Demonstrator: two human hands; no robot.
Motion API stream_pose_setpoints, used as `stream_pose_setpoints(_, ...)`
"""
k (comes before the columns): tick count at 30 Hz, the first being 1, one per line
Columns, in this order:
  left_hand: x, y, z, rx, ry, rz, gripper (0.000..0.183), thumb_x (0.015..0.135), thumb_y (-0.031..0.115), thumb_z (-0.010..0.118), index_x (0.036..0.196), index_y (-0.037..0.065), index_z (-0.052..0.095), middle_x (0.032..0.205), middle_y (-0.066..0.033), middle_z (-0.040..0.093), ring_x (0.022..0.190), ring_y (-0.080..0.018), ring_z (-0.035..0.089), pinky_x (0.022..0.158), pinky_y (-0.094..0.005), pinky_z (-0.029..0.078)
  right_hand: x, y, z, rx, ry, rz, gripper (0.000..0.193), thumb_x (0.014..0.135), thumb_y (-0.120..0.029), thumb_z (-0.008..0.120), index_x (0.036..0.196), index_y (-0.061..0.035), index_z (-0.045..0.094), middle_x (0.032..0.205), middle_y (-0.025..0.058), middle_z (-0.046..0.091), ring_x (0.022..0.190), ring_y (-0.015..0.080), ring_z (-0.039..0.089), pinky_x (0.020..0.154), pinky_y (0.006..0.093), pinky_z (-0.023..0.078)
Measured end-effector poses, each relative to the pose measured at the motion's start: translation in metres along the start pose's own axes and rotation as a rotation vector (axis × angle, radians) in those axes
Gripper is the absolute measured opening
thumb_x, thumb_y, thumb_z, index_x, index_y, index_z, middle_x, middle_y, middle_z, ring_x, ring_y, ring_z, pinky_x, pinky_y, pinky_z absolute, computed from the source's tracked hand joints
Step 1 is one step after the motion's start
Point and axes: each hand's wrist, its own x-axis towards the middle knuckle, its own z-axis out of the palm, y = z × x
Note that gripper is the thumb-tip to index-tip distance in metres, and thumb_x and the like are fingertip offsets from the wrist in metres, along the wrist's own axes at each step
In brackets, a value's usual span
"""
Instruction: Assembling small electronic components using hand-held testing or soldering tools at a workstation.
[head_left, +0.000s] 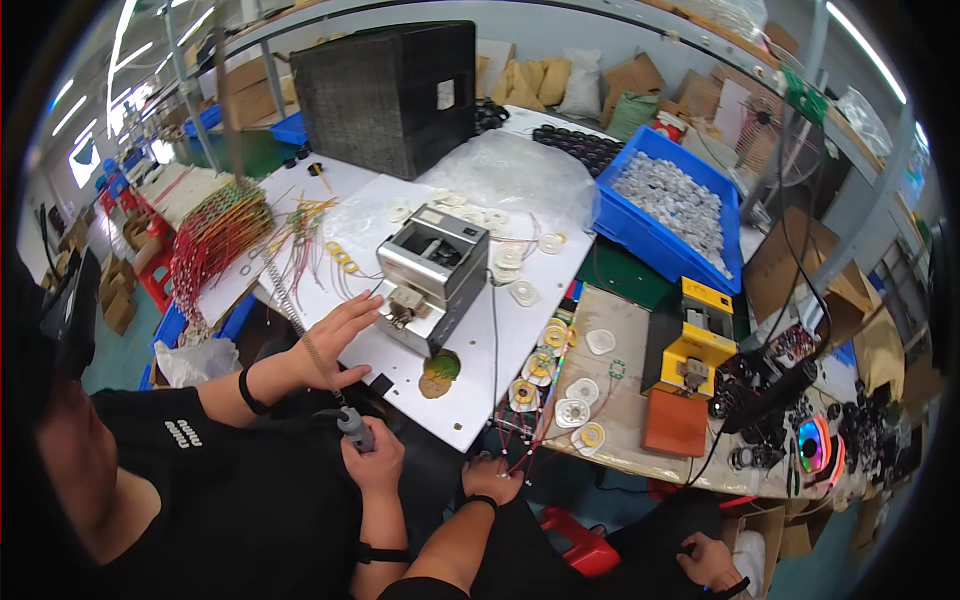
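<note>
My left hand (490, 480) lies at knee height below the table's front edge, back up, with its fingers loosely bent. Thin red wires (516, 452) with small white connectors hang from the table edge beside its fingertips. I see nothing gripped in it. On my dark-trousered leg rests my right hand (708, 560), fingers slightly apart and holding nothing. A co-worker at the left holds a grey-handled tool (355, 428) in one hand. That person's other hand (338, 335) is spread beside a grey metal bench machine (435, 275) on the white table (460, 385).
A yellow-and-black machine (697, 340) stands at right behind an orange-brown block (674, 422). Round white fan-like parts (572, 412) lie nearby. A blue bin (640, 225) holds many clear pieces. Wire bundles (215, 240) are at left; a lit round fan (812, 445) is far right.
</note>
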Motion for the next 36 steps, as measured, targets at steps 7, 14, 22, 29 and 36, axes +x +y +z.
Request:
stream_pose_setpoints(7,-0.001,0.01,-0.004,-0.006,-0.018,-0.026,0.049,0.086,0.055,0.064,0.112,0.017,0.079,0.129,-0.007,0.07,0.126,-0.0287,0.061,0.113,-0.0483,0.04,0.02,0.005,0.035,0.202,0.255,0.028,0.019,0.08,-0.023,0.085,0.086,-0.0087,0.074,0.062,0.0086,0.066,0.058,0.0252,0.069,0.058,0.0379,0.054)
stream_pose_setpoints(14,-0.006,0.003,0.003,0.02,0.103,-0.026,0.032,0.084,0.048,0.072,0.098,0.019,0.076,0.112,-0.0049,0.075,0.113,-0.0296,0.067,0.1,-0.0467,0.049,0.131,-0.246,-0.096,0.429,0.18,-0.772,0.023,0.093,-0.019,0.076,0.11,-0.0043,0.073,0.089,0.0151,0.072,0.083,0.0338,0.072,0.076,0.0413,0.056)
stream_pose_setpoints(22,-0.005,-0.002,0.003,-0.037,0.096,0.012,0.044,0.082,0.056,0.069,0.094,0.016,0.08,0.107,-0.0081,0.075,0.109,-0.0282,0.069,0.1,-0.0466,0.049,0.292,-0.413,-0.156,0.199,0.493,-1.045,0.059,0.085,-0.004,0.064,0.143,-0.0015,0.055,0.141,0.0232,0.06,0.128,0.0425,0.056,0.111,0.0475,0.045)
stream_pose_setpoints(29,0.013,0.003,-0.001,-0.076,0.073,0.034,0.043,0.085,0.053,0.066,0.093,0.013,0.081,0.093,-0.0124,0.077,0.1,-0.0332,0.073,0.095,-0.0494,0.052,0.358,-0.447,-0.164,0.086,0.646,-1.076,0.056,0.076,0.002,0.06,0.131,-0.0079,0.066,0.138,0.0128,0.065,0.122,0.0364,0.061,0.102,0.0481,0.048)
stream_pose_setpoints(36,0.021,-0.018,0.026,-0.126,0.027,0.005,0.047,0.082,0.059,0.072,0.103,0.017,0.076,0.097,-0.0115,0.077,0.099,-0.0353,0.074,0.084,-0.0509,0.058,0.357,-0.47,-0.164,0.065,0.584,-1.074,0.054,0.075,0.001,0.06,0.128,-0.0095,0.068,0.121,0.0091,0.066,0.115,0.0335,0.062,0.096,0.0488,0.048)
